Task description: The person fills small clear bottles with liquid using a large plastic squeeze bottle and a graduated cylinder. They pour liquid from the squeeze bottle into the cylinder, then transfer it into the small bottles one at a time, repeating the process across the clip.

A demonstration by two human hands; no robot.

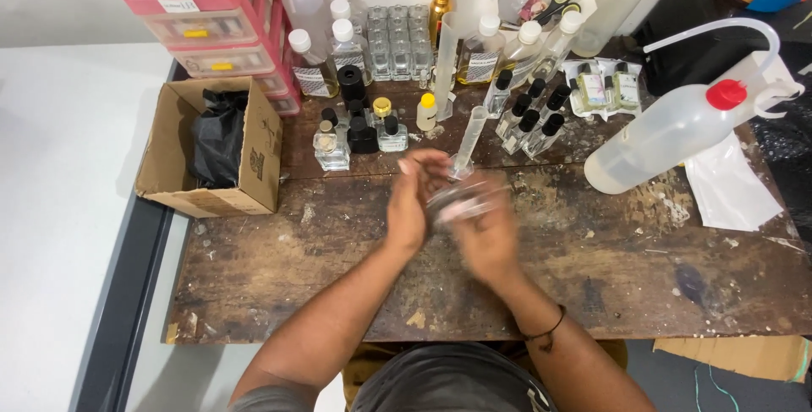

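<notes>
Head view: both hands meet over the middle of the worn wooden bench (592, 285). Left hand (412, 205) and right hand (488, 238) are closed together around a small clear glass bottle (457, 200), held just above the bench surface; motion blur, so exact finger positions can't be read. Right wrist wears a thin dark band (545, 332).

Just behind the hands stands a narrow clear measuring cylinder (468, 143), upright. Behind-left, a cluster of small bottles with black caps (362, 129), one with a yellow cap (427, 112). Behind-right, a row of slim black-capped vials (531, 116). A large squeeze wash bottle with red cap (668, 133) lies tilted at the right side of the bench. An open cardboard box (254, 150) with a black bag (216, 137) inside sits at the bench's left end. Pink drawer unit (199, 14) at back left. Scissors (554, 2) at the back.
</notes>
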